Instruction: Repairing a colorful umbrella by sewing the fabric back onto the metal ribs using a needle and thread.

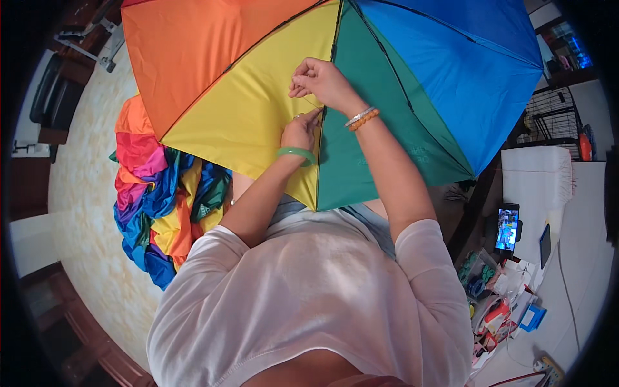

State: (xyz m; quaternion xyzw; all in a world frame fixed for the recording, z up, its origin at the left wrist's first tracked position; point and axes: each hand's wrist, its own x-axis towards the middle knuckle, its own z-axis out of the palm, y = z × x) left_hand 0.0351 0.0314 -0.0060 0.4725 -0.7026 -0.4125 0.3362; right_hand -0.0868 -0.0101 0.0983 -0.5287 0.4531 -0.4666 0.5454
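Note:
An open rainbow umbrella canopy with orange, yellow, green and blue panels lies across my lap. My left hand, with a green bangle on its wrist, pinches the fabric at the seam between the yellow and green panels. My right hand, with bead bracelets on its wrist, is raised just above it, fingers pinched on a thin thread that runs down to the seam. Any needle is too small to make out.
A heap of folded rainbow canopy fabric lies on the pale floor at my left. At the right stands a white table with a lit phone on a stand, small boxes and tools. A dark chair sits at the far left.

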